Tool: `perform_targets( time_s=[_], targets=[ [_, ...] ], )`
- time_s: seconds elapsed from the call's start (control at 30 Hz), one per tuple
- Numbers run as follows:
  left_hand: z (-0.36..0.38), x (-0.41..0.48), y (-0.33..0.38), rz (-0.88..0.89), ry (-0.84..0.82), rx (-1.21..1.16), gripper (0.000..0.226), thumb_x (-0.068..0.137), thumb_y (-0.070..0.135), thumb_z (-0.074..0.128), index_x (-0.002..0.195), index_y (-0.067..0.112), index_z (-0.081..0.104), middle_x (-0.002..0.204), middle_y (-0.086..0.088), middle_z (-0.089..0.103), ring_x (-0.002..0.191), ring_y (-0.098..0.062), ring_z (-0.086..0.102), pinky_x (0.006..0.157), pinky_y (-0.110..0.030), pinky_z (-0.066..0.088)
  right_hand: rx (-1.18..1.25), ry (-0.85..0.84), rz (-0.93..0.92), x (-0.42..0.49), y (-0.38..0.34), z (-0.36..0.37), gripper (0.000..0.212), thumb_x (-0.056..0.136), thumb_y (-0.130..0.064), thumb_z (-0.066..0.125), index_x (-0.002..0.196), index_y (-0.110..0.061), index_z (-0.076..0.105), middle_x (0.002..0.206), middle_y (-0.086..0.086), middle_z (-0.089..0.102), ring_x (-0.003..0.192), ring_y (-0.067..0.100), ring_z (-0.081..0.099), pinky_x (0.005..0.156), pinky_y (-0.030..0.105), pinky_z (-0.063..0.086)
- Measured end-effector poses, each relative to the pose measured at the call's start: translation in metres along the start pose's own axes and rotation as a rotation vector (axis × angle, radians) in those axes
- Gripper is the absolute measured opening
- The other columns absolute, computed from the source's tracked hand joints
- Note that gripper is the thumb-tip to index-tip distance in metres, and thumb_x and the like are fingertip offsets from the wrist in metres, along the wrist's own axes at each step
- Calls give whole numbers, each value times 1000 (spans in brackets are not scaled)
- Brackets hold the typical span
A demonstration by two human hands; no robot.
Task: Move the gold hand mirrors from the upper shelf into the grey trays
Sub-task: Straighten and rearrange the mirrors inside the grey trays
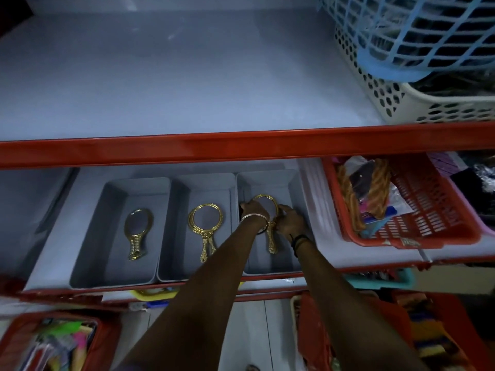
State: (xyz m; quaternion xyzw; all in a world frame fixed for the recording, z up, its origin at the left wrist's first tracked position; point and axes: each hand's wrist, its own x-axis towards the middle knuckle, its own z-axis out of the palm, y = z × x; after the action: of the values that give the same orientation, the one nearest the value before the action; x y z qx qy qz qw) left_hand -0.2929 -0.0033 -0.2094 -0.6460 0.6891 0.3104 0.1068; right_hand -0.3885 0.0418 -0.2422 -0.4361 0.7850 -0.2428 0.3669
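— Fingers point(244, 207) of the left hand point(251, 211) curl over the left side of the ring of a gold mirror point(267, 207); the right hand point(290, 222) closes on the ring's right side and the neck above the handle. Both have hold of it.

— And going left to right along the lower shelf point(53, 231)?

— Three grey trays sit side by side near its front edge. The left tray point(112, 271) holds one oval mirror point(137, 232), lying flat, handle toward the front edge. The middle tray point(171, 269) holds round mirrors point(205, 223) stacked on each other; two handles show, though the exact count I cannot tell. The right tray point(270, 267) contains the mirror in the hands, handle pointing to the front; whether it rests on the tray floor I cannot tell.

— Beyond that?

— A red basket point(417, 223) of mixed goods sits toward the shelf's right end. The upper shelf point(187, 76) carries a white perforated basket point(388, 100) at its right edge, with a blue basket point(417, 36) on top of it.
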Motion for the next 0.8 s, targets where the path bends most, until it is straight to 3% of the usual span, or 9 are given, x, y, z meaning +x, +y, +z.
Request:
perform_targets(
  time_s=[0.3, 0.8],
  targets=[
    [6, 0, 3, 11, 31, -132, 49, 95, 10, 43, 141, -6, 32, 144, -24, 38, 133, -33, 39, 109, -35, 37, -3, 11, 20, 8, 6, 3, 41, 81, 3, 59, 120, -6, 61, 121, 16, 66, 116, 32, 60, 99, 34, 48],
    [13, -5, -1, -29, 109, -283, 43, 92, 8, 45, 133, -5, 46, 137, -26, 43, 120, -34, 52, 99, -34, 46, 65, 71, 68, 12, 11, 11, 40, 80, 10, 51, 112, -8, 66, 111, 14, 70, 107, 29, 63, 91, 30, 51]
  ],
)
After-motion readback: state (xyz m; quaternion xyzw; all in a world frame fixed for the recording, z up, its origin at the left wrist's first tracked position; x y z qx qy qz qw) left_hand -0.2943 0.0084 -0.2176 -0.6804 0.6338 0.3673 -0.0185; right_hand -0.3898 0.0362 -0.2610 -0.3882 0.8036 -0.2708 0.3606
